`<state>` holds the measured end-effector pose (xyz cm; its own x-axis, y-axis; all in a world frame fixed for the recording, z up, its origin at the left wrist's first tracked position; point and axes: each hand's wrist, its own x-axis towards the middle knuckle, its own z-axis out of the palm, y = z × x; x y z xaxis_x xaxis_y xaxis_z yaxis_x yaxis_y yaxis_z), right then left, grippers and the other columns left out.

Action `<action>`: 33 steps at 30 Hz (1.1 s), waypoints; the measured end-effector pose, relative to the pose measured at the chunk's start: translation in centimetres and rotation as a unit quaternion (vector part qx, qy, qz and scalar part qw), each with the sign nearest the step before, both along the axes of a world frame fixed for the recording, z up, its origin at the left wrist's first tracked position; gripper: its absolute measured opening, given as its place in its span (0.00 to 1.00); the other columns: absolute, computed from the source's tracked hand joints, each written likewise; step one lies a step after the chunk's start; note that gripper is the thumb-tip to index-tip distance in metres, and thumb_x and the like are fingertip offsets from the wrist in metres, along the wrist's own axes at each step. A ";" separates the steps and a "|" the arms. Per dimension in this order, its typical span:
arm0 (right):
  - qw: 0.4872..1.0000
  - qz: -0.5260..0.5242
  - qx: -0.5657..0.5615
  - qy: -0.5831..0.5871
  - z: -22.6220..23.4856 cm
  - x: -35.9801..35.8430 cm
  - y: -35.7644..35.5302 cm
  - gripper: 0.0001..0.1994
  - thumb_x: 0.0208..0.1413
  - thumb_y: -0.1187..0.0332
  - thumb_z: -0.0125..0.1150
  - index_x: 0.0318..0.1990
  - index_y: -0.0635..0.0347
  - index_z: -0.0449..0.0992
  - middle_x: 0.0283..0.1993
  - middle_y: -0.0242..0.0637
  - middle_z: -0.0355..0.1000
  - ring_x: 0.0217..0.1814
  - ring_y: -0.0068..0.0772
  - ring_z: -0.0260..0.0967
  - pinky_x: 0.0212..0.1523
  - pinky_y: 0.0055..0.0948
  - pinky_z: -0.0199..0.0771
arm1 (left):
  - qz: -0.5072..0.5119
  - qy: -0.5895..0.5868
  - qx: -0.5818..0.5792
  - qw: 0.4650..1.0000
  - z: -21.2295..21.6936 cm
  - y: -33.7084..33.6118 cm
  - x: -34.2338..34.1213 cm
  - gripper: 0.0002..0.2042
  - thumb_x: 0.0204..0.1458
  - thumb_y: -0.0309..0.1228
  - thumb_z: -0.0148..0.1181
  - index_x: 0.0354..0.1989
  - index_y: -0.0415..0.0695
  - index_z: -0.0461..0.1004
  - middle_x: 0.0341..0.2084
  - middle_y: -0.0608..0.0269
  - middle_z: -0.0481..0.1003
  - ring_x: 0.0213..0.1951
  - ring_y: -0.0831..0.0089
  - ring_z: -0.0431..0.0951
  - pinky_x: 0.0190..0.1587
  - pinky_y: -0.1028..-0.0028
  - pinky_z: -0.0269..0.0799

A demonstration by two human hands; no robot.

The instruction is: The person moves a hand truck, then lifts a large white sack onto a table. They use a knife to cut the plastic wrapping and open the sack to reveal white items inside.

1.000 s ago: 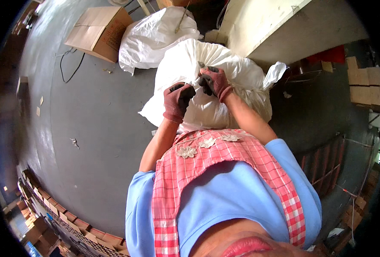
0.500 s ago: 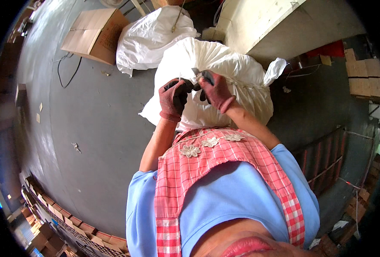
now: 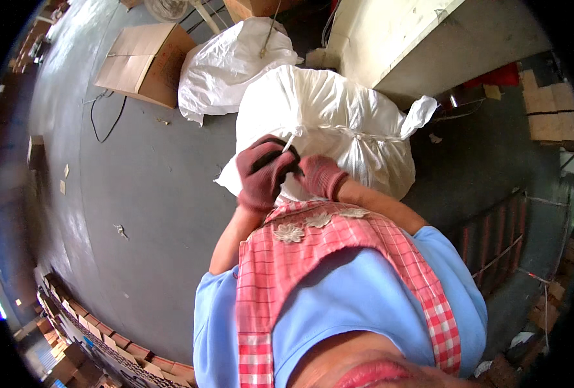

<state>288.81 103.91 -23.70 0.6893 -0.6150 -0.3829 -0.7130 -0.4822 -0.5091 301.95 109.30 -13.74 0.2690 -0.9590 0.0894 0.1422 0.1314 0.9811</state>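
A full white sack point(image 3: 322, 100) lies right in front of me, with a twisted white tie point(image 3: 355, 134) running across it to a gathered end on the right. My left hand point(image 3: 262, 171), in a dark red glove with black finger fronts, is closed on a narrow white strip point(image 3: 289, 143) that sticks up past its fingers. My right hand point(image 3: 322, 176), gloved alike, is curled close against the left at the near side of the sack. Its fingertips are hidden, and what they grip cannot be made out.
Behind the sack lie another white bag point(image 3: 232, 68) and a cardboard box point(image 3: 141, 61). A pale, box-shaped structure point(image 3: 422, 45) stands at the back right. A black cable point(image 3: 109, 129) and small scraps lie on the grey floor point(image 3: 151, 213). Stacked cartons point(image 3: 552, 113) are at far right.
Both hands have come down toward my body, the right one the most. The small grey piece at the fingertips is out of sight, and the white strip now shows above my left hand.
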 end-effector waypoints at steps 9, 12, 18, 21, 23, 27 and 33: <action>0.867 -0.254 0.041 -0.427 3.3 -2.1 -4.2 0.11 0.44 0.70 0.58 0.38 0.61 0.73 0.23 0.28 0.69 0.25 0.13 0.63 0.28 0.17 0.65 | 0.288 -0.327 0.261 0.861 -3.1 2.3 11.9 0.21 0.39 0.34 0.62 0.44 0.41 0.70 0.30 0.55 0.73 0.31 0.65 0.73 0.33 0.74 0.69; 0.918 -0.264 -0.048 -0.293 2.3 -2.5 -5.0 0.15 0.42 0.63 0.60 0.39 0.59 0.73 0.26 0.37 0.72 0.28 0.29 0.69 0.30 0.26 0.68 | 0.274 -0.573 0.248 0.731 -6.0 3.6 12.9 0.27 0.38 0.39 0.63 0.48 0.43 0.67 0.38 0.52 0.73 0.39 0.58 0.73 0.41 0.69 0.69; 0.960 -0.170 -0.152 -0.165 -0.4 -1.4 -5.1 0.14 0.40 0.56 0.59 0.30 0.56 0.72 0.26 0.46 0.70 0.31 0.49 0.68 0.30 0.41 0.67 | 0.022 -0.349 0.226 0.909 -6.1 0.0 5.2 0.30 0.38 0.45 0.62 0.50 0.41 0.66 0.41 0.49 0.72 0.45 0.61 0.72 0.46 0.70 0.66; 0.946 -0.168 -0.144 -0.238 0.4 -2.5 -4.6 0.12 0.39 0.59 0.60 0.27 0.59 0.72 0.24 0.46 0.70 0.28 0.48 0.68 0.27 0.38 0.66 | -0.061 -0.507 0.250 0.823 -5.6 -0.6 2.1 0.26 0.37 0.50 0.58 0.41 0.44 0.70 0.33 0.48 0.73 0.37 0.54 0.73 0.39 0.63 0.68; 0.938 -0.188 -0.112 -0.268 -0.3 -3.0 -4.5 0.11 0.38 0.62 0.61 0.26 0.60 0.72 0.23 0.46 0.69 0.26 0.48 0.68 0.26 0.36 0.66 | -0.107 -0.545 0.236 0.798 -7.2 -0.6 1.5 0.19 0.40 0.47 0.55 0.34 0.45 0.71 0.28 0.51 0.74 0.34 0.52 0.73 0.36 0.61 0.68; 0.906 -0.216 -0.098 -0.350 -1.2 -4.3 -3.6 0.11 0.36 0.66 0.63 0.28 0.60 0.73 0.19 0.44 0.67 0.20 0.38 0.66 0.25 0.30 0.66 | -0.127 -0.371 0.177 0.903 -7.2 1.2 2.0 0.12 0.41 0.37 0.57 0.33 0.46 0.74 0.24 0.53 0.74 0.29 0.62 0.76 0.33 0.68 0.69; 0.882 -0.260 0.020 -0.393 -1.7 -5.7 -3.9 0.14 0.37 0.64 0.65 0.31 0.63 0.74 0.21 0.29 0.70 0.24 0.18 0.64 0.28 0.22 0.67 | -0.129 -0.247 0.182 0.943 -7.7 2.3 2.1 0.15 0.40 0.34 0.60 0.38 0.42 0.74 0.27 0.53 0.75 0.29 0.65 0.77 0.33 0.72 0.70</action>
<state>283.07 99.98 -25.39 0.3800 -0.9231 0.0597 -0.2511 -0.1650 -0.9538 304.05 111.56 -21.47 0.0349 -0.9783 -0.2040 -0.3630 -0.2026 0.9095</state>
